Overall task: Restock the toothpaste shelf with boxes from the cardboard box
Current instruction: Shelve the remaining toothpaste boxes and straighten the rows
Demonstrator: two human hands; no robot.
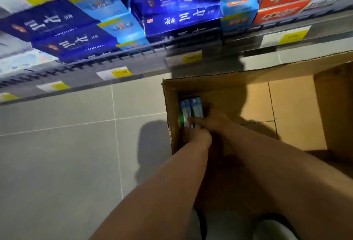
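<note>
An open cardboard box (286,71) stands on the tiled floor below the shelves. In its left corner lie light blue toothpaste boxes (192,108) side by side. Both my hands reach down into that corner. My left hand (197,135) grips the near ends of the toothpaste boxes. My right hand (212,120) lies against their right side with fingers curled onto them. Above, the toothpaste shelf (133,71) carries dark blue toothpaste boxes (181,18), light blue ones and red ones (282,8). The picture is blurred.
Yellow price tags (122,72) line the shelf edges. Grey floor tiles (66,163) spread to the left of the cardboard box. The right part of the cardboard box shows its bare bottom (294,109).
</note>
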